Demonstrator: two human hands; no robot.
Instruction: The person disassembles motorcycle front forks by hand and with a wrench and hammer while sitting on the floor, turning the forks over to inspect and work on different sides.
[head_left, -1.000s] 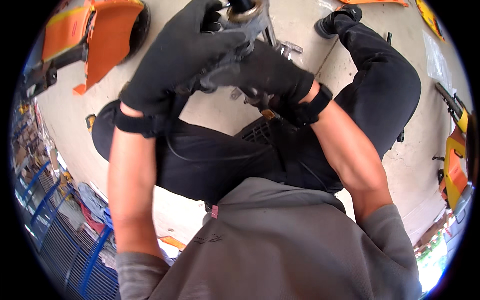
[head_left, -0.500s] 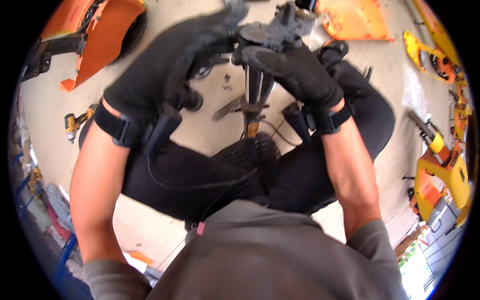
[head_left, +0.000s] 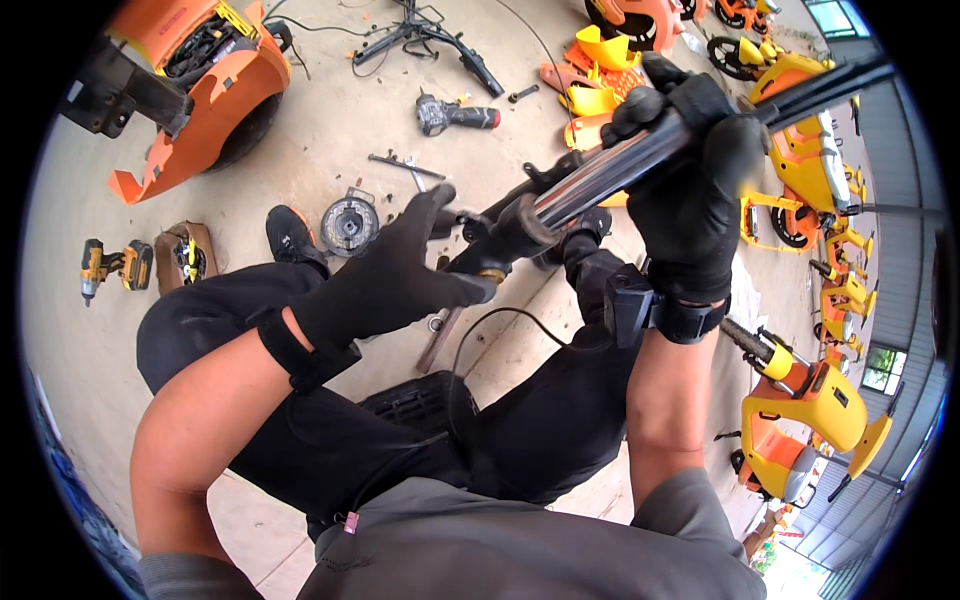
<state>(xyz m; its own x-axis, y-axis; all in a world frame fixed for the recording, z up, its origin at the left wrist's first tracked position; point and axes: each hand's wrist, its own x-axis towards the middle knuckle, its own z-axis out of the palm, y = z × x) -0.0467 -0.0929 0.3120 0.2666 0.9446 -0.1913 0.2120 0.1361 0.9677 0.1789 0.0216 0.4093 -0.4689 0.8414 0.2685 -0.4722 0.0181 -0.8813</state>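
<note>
A scooter front fork with shiny chrome tubes and black lower legs slants across in front of me, its lower end toward my left and its stem pointing up to the right. My right hand, in a black glove, is wrapped round the fork near its upper clamp. Beside the lower legs is my gloved left hand, thumb and fingers spread apart. Its fingertips come close to the legs; whether they touch cannot be made out. A thin black cable loops below the fork.
An orange scooter body stands far left. On the floor lie a yellow cordless driver, a cardboard box, a round metal hub part, a grey drill and a black frame. Yellow scooters line the right side.
The fork has gone from upright between my legs to tilted toward the upper right. My left hand has come down from near its top to its lower end. The view has shifted too.
</note>
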